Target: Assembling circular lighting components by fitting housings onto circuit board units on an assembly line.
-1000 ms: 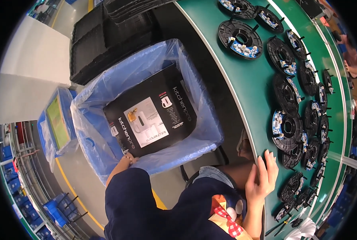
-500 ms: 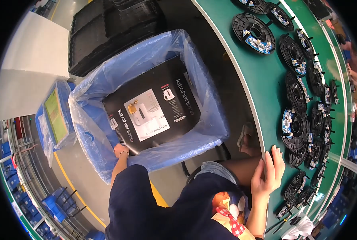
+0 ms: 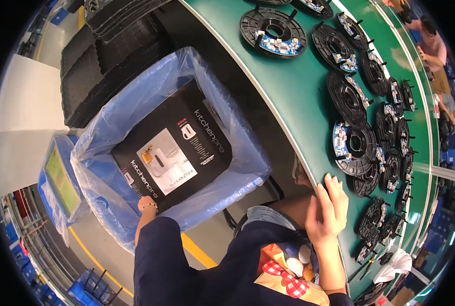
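A black printed cardboard piece [image 3: 186, 168], with a picture of a white appliance on it, lies inside a blue bin [image 3: 248, 171] lined with clear plastic. My left hand [image 3: 147, 205] is at the cardboard's near left corner, its fingers closed on the edge and partly hidden. At the green table's edge rests my right hand [image 3: 329, 210], empty, fingers stretched out. Beyond it on the green table [image 3: 288, 97] stand several round black plastic bases [image 3: 361, 145] with blue circuit boards.
Black trays [image 3: 110, 66] are stacked behind the bin. A smaller blue bin [image 3: 59, 178] stands to its left. Cutters [image 3: 365, 268] and a white glove [image 3: 394, 265] lie at the table's near end. Across the table, a person in pink [image 3: 432, 46] is visible.
The view has swung toward the right, so the bin and table sit further left in the picture. My left hand stays at the cardboard's corner and my right hand at the table edge.
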The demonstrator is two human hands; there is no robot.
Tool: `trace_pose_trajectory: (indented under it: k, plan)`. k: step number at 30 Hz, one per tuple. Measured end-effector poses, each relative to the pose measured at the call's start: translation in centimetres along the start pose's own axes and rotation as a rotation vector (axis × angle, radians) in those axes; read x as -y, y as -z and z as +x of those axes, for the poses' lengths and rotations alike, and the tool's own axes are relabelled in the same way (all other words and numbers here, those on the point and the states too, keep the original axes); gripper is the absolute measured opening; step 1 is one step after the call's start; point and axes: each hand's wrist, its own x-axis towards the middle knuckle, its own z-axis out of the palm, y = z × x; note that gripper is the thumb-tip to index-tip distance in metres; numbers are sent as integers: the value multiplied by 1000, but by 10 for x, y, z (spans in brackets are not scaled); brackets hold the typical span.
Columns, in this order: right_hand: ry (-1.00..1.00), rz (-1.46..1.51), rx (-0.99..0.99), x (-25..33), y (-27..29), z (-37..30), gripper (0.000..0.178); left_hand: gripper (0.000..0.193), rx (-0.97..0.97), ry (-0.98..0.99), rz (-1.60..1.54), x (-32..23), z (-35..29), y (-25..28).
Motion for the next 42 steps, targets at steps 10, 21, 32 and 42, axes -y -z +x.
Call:
trace_pose_trajectory:
  k: [10,21,32,42]
  plan:
    - [25,10,-23,2,-2,8,27,65,-792,-760,-559,-209,-19,145]
    - [54,-48,64,-6,-1,2,28,69,-300,-715,-437,-257,71,185]
    - [34,-137,84,0,-2,5,34,71,-306,-256,-414,-49,63,2]
    - [103,-92,-35,5,-10,1,35,96,63,40,-530,-4,112,-40]
